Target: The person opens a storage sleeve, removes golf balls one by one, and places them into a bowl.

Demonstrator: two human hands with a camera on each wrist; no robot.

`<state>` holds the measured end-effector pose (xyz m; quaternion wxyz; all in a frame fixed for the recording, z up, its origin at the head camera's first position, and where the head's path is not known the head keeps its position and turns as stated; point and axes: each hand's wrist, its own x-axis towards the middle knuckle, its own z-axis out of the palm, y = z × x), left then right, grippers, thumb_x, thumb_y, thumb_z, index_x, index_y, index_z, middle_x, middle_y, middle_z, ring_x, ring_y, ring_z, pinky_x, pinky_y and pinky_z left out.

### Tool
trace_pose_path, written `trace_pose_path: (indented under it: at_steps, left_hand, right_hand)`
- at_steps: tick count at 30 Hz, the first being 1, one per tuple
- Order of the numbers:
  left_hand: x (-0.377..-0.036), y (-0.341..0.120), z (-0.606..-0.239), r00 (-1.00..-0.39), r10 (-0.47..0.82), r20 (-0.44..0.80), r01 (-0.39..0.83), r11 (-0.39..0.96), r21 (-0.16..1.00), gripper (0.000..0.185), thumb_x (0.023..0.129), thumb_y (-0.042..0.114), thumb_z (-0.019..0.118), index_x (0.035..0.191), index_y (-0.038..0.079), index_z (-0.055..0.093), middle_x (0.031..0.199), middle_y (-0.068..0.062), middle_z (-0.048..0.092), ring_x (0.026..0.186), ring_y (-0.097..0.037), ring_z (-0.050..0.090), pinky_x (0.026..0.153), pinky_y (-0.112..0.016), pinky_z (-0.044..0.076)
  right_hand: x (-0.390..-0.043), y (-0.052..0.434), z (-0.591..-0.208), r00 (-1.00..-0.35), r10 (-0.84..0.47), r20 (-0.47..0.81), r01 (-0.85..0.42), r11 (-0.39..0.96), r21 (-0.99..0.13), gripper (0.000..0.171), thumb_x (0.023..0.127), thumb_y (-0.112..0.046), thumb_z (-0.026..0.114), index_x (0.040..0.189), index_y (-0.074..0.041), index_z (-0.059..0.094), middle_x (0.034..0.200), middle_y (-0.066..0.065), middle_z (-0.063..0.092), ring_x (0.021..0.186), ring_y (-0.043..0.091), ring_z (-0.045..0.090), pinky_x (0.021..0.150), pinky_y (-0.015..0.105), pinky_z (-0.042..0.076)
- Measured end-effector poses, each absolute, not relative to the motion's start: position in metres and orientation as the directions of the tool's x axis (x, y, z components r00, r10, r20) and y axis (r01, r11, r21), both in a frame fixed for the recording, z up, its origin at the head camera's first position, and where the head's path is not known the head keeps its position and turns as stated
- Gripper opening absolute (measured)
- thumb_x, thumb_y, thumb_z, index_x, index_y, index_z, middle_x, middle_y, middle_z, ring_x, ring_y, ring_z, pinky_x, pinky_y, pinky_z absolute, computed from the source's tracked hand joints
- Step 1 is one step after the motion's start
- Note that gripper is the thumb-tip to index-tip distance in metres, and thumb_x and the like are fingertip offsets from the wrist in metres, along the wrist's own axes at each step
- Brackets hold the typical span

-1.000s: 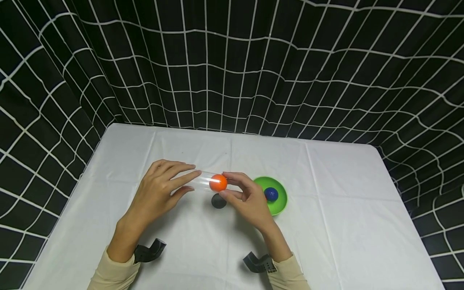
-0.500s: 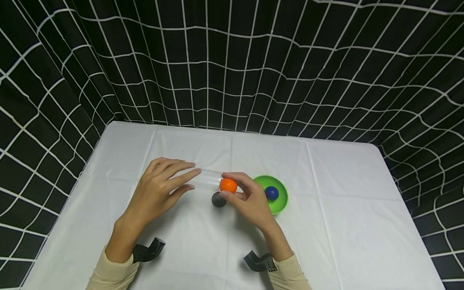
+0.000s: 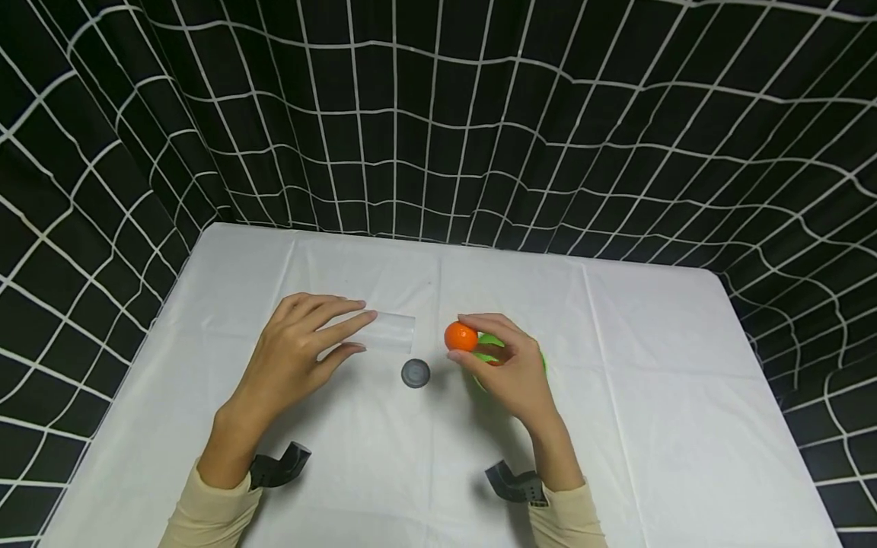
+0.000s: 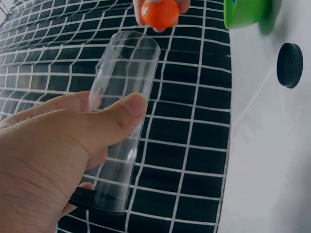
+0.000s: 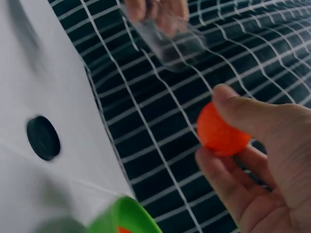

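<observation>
Near edge: two cream sleeves (image 3: 205,510), black wrist mounts (image 3: 277,468) strapped on.
Left hand (image 3: 294,354) grips a clear tube (image 3: 387,332), thumb and fingers curled round its closed end, tube held sideways above the tabletop (image 3: 651,426), open mouth facing right.
Black cap (image 3: 415,373) lies flat on the tabletop, below and between the two hands, touching neither.
Right hand (image 3: 507,365) pinches an orange ball (image 3: 461,336) at the fingertips, ball well clear of the tube mouth, over the left rim of the green bowl (image 3: 488,347).
Bowl mostly hidden under the right hand.
Far side: black curtain (image 3: 479,114) with white grid.
</observation>
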<state>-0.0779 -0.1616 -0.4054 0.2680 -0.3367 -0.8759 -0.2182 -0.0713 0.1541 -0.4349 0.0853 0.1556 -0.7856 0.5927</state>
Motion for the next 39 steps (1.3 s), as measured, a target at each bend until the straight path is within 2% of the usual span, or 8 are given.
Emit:
trace_pose_path:
  at_steps: [4, 8, 11, 19, 23, 28, 32, 39]
  left_hand:
    - [-0.079, -0.16, -0.408, -0.634, 0.477, 0.608, 0.703, 0.683, 0.197, 0.05, 0.085, 0.023, 0.089, 0.133, 0.023, 0.075, 0.128, -0.002, 0.077, 0.117, -0.026, 0.069, 0.103, -0.044, 0.049]
    - [-0.08, -0.158, -0.412, -0.642, 0.474, 0.603, 0.701, 0.682, 0.209, 0.05, 0.085, 0.023, 0.089, 0.133, 0.021, 0.075, 0.127, -0.002, 0.077, 0.117, -0.027, 0.069, 0.102, -0.045, 0.049]
    - [-0.081, -0.157, -0.415, -0.663, 0.46, 0.591, 0.692, 0.677, 0.25, 0.051, 0.085, 0.023, 0.089, 0.134, 0.019, 0.074, 0.128, -0.003, 0.077, 0.117, -0.027, 0.07, 0.103, -0.046, 0.051]
    - [-0.083, -0.154, -0.423, -0.734, 0.422, 0.532, 0.65, 0.662, 0.373, 0.062, 0.088, 0.023, 0.088, 0.146, 0.017, 0.065, 0.13, -0.006, 0.074, 0.121, -0.027, 0.071, 0.105, -0.046, 0.057]
    - [-0.084, -0.152, -0.425, -0.746, 0.42, 0.516, 0.642, 0.658, 0.394, 0.06, 0.088, 0.024, 0.088, 0.144, 0.017, 0.066, 0.129, -0.005, 0.074, 0.12, -0.026, 0.071, 0.101, -0.044, 0.06]
    - [-0.084, -0.149, -0.428, -0.754, 0.431, 0.496, 0.645, 0.633, 0.429, 0.055, 0.089, 0.027, 0.088, 0.14, 0.019, 0.069, 0.128, -0.003, 0.073, 0.119, -0.023, 0.071, 0.095, -0.043, 0.062]
    - [-0.084, -0.148, -0.429, -0.754, 0.435, 0.492, 0.648, 0.617, 0.447, 0.055, 0.088, 0.027, 0.088, 0.139, 0.018, 0.069, 0.127, -0.002, 0.073, 0.119, -0.022, 0.072, 0.094, -0.043, 0.062]
    - [-0.085, -0.148, -0.435, -0.75, 0.417, 0.513, 0.653, 0.591, 0.473, 0.057, 0.086, 0.024, 0.09, 0.138, 0.016, 0.07, 0.126, -0.002, 0.075, 0.117, -0.022, 0.074, 0.094, -0.042, 0.062]
  right_hand:
    - [-0.07, 0.174, -0.426, -0.945, -0.123, 0.302, -0.326, 0.338, -0.883, 0.047, 0.082, -0.001, 0.089, 0.126, -0.01, 0.077, 0.13, 0.008, 0.073, 0.116, 0.002, 0.068, 0.093, 0.02, 0.062]
    - [-0.069, 0.189, -0.423, -0.947, -0.108, 0.304, -0.321, 0.407, -0.855, 0.045, 0.083, 0.001, 0.088, 0.126, -0.008, 0.076, 0.13, 0.007, 0.07, 0.116, -0.001, 0.066, 0.093, 0.018, 0.06]
    - [-0.069, 0.197, -0.424, -0.946, -0.11, 0.304, -0.319, 0.459, -0.829, 0.044, 0.083, 0.004, 0.087, 0.124, -0.007, 0.075, 0.127, 0.008, 0.068, 0.115, 0.003, 0.066, 0.093, 0.019, 0.06]
    - [-0.073, 0.202, -0.434, -0.949, -0.168, 0.266, -0.313, 0.585, -0.748, 0.039, 0.086, 0.006, 0.081, 0.122, -0.005, 0.07, 0.125, 0.011, 0.067, 0.114, 0.025, 0.069, 0.095, 0.036, 0.064]
    - [-0.074, 0.201, -0.437, -0.949, -0.189, 0.254, -0.315, 0.64, -0.7, 0.036, 0.086, 0.002, 0.081, 0.12, -0.007, 0.071, 0.123, 0.01, 0.069, 0.107, 0.026, 0.071, 0.094, 0.044, 0.064]
    - [-0.076, 0.198, -0.44, -0.959, -0.187, 0.213, -0.283, 0.681, -0.675, 0.035, 0.087, -0.003, 0.08, 0.12, -0.009, 0.072, 0.122, 0.009, 0.067, 0.102, 0.027, 0.071, 0.092, 0.047, 0.061]
    - [-0.075, 0.195, -0.441, -0.966, -0.181, 0.186, -0.26, 0.698, -0.667, 0.034, 0.088, -0.004, 0.079, 0.121, -0.008, 0.073, 0.123, 0.009, 0.065, 0.105, 0.027, 0.069, 0.093, 0.047, 0.059]
    - [-0.073, 0.198, -0.438, -0.956, -0.189, 0.223, -0.29, 0.709, -0.643, 0.026, 0.096, -0.013, 0.075, 0.121, -0.008, 0.074, 0.124, 0.008, 0.068, 0.115, 0.031, 0.069, 0.102, 0.049, 0.056]
